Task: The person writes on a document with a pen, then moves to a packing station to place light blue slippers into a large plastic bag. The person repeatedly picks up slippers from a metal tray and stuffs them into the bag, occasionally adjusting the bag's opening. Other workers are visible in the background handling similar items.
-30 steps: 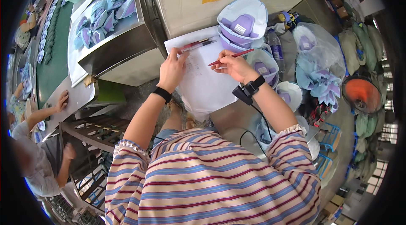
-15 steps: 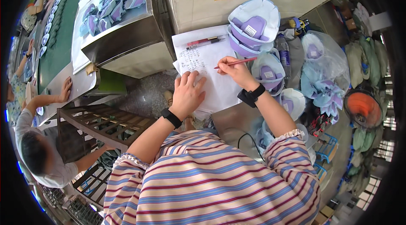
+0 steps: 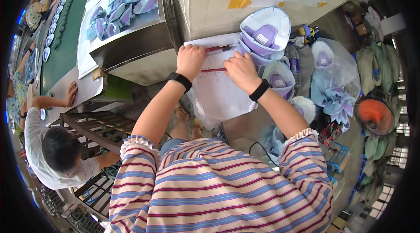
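A stack of white paper sheets (image 3: 221,97) lies before me on a surface. My left hand (image 3: 191,61) is closed at the upper left of the sheets, its fingers curled on the paper; the fingertips are partly hidden. My right hand (image 3: 241,71) is closed around a thin red pencil (image 3: 213,70), which points left across the paper. Close to both hands, a red and black pen (image 3: 218,49) lies on the top part of the paper. Right of the paper sit nested light-blue and purple moulded fabric pieces (image 3: 266,31) with small white labels.
A metal-edged table (image 3: 127,51) at the upper left carries more blue and purple pieces. A labelled bottle (image 3: 293,60), a plastic bag of pieces (image 3: 334,80) and an orange fan (image 3: 374,116) are on the right. Another person (image 3: 57,150) sits at the left by a dark rack (image 3: 98,126).
My left hand has moved up to the top left of the paper and closed. My right hand has shifted slightly, and the pencil has swung from pointing right to pointing left.
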Available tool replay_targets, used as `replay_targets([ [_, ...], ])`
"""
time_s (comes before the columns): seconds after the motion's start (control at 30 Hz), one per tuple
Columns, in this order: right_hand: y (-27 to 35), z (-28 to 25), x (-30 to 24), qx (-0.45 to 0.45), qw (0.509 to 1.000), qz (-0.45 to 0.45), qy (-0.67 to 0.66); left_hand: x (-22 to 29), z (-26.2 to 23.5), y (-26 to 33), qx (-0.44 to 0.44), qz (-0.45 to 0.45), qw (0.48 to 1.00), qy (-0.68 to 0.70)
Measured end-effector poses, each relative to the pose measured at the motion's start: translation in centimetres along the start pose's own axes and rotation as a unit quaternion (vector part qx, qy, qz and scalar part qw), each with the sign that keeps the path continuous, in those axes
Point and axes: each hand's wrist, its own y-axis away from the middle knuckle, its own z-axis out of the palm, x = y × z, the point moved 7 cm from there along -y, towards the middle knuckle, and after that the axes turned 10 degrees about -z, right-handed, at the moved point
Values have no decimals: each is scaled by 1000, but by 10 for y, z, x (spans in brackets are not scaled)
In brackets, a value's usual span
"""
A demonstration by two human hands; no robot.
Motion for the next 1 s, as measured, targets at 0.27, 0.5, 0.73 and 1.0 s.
replay_targets([
  [0.27,-10,13,12,111,990,10,-88,5,-6,-4,-50,-14,999,-4],
  [0.5,-19,25,8,64,973,54,-214,-11,-29,5,10,-63,986,154],
  [0.73,-24,44,21,49,954,33,-295,-62,-39,44,-5,-229,853,469],
  [1.0,11,23,-14,26,738,70,-671,6,-18,98,-169,-227,670,686],
])
